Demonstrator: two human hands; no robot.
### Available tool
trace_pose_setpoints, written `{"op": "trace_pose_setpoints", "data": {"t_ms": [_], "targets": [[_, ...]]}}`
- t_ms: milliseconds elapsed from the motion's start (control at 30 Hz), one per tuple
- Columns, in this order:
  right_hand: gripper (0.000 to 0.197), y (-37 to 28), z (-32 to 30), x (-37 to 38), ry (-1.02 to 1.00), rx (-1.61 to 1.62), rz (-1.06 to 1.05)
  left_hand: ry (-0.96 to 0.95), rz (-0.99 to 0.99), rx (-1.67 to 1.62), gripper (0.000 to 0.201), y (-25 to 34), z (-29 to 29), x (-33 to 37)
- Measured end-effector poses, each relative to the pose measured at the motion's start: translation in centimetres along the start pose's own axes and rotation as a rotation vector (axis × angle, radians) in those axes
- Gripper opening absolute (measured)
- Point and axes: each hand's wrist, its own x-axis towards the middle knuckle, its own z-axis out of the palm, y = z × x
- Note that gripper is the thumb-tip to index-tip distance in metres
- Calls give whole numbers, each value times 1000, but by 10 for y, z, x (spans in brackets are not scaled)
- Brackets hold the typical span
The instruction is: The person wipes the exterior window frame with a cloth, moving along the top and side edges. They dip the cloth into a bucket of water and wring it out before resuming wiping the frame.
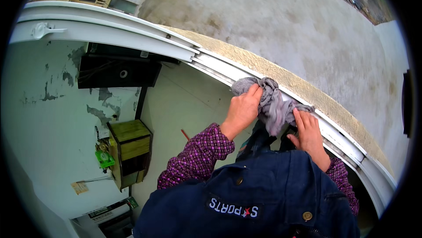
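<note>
A crumpled grey cloth (271, 101) lies bunched on the white window frame's lower rail (338, 134). My left hand (241, 110) grips the cloth's left end, fingers curled over it. My right hand (309, 133) rests on the rail with its fingers pinching the cloth's right end. Both sleeves are purple patterned, and a dark blue vest covers my chest below the hands.
Beyond the frame runs a tan concrete ledge (281, 77), with a concrete yard (307, 27) far below. Inside stand a peeling white wall (48, 106), a dark speaker box (116, 71), a small wooden cabinet (131, 148) and a window latch (44, 30).
</note>
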Motion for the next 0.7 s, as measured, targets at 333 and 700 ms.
{"op": "trace_pose_setpoints", "data": {"t_ms": [333,700], "targets": [[86,-30,16,46,45,-80,-160,-96,-415,91,34,-97,-24,19],[71,-42,14,72,116,-153,-186,104,-354,338,23,-146,-13,22]]}}
